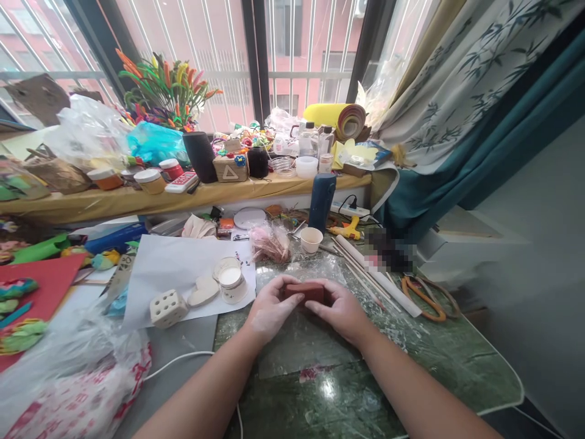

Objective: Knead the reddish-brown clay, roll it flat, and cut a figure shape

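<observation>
Between both hands is a reddish-brown block, perhaps clay, held just above the green tabletop. My left hand grips its left end, thumb on the near face and fingers behind. On the other end, my right hand has closed in the same way. Pale powder or residue coats the left hand. Left of my hands, on white paper, lie a white die, a pale heart-shaped piece and a small tub of white stuff. The far side of the block is hidden by fingers.
Beyond my hands stand a paper cup, a bag of reddish-brown material and a dark blue cylinder. A yellow glue gun, a white tube and orange-handled scissors lie right. A plastic bag is at near left.
</observation>
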`<state>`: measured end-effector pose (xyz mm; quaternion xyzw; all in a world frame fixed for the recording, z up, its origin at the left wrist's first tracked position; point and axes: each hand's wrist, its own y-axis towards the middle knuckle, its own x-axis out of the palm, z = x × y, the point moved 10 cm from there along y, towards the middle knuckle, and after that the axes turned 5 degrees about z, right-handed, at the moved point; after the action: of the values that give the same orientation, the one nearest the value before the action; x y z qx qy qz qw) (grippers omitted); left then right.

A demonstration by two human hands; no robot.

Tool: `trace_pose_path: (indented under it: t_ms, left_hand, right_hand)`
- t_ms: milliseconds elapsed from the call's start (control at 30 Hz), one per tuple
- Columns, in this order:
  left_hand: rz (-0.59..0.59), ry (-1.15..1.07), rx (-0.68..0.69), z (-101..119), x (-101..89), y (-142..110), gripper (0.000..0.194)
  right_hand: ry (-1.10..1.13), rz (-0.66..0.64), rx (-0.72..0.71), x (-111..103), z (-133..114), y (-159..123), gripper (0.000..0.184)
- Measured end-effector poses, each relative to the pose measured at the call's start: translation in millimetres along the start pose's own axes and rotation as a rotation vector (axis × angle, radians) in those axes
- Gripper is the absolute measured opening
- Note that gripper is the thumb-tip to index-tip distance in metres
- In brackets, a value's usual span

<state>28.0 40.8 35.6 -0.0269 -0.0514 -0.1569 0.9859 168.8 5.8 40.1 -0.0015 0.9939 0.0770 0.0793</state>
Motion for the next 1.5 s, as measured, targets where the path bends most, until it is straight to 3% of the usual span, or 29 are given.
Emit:
trace_pose_path:
  t_ms: [67, 133, 333, 467, 567, 667, 733, 833, 967, 1100, 1233, 1500]
  left_hand:
    - [-0.012, -0.038, 0.001, 1, 0.2, 1, 0.033]
    - [-0.065, -0.045, -0.028, -2, 5.0, 2, 0.033]
    - [0.042, 0.005, -0.052, -5, -3.8, 2, 0.028]
    - [-0.013, 0.002, -0.013, 1, 3.2, 0, 0.031]
    - [-0.008, 0.061, -0.013, 2, 3.3, -1, 0.029]
    - [0.029, 0.093, -0.026, 0, -0.6, 0, 0.028]
    - [0.006, 0.084, 0.005, 3, 1.9, 0, 0.032]
    - [0.025, 0.021, 0.033, 7, -0.5, 2, 0.042]
    - [0.200, -0.032, 0.047, 7, -21.9, 7, 0.036]
    - [0.334, -0.013, 0.096, 9, -39.8, 9, 0.031]
    - [0.305, -0.029, 0.069, 5, -37.5, 10, 0.030]
    - [0.256, -0.069, 0.061, 9, -27.8, 8, 0.031]
  right_hand:
    - [0.153, -0.041, 0.067, 0, 5, 4, 0.035]
    - [0.217, -0.051, 0.085, -1, 6, 6, 0.029]
    - [0.222, -0.082, 0.109, 1, 8, 7, 0.035]
    - [0.273, -0.066, 0.092, -3, 7, 8, 0.029]
    - [0.374, -0.034, 0.150, -6, 13, 8, 0.039]
    - [0.345, -0.103, 0.159, 3, 13, 7, 0.052]
    - [0.267, -0.139, 0.138, 8, 10, 7, 0.047]
    - [0.273, -0.052, 0.154, 2, 12, 11, 0.041]
    - [0.350, 0.142, 0.116, -15, 5, 17, 0.039]
    - [0.133, 0.144, 0.007, -15, -9, 21, 0.033]
    - [-0.257, 0.029, -0.015, 0, -7, 21, 0.027]
    - [-0.388, 0.045, -0.068, 2, -19, 15, 0.022]
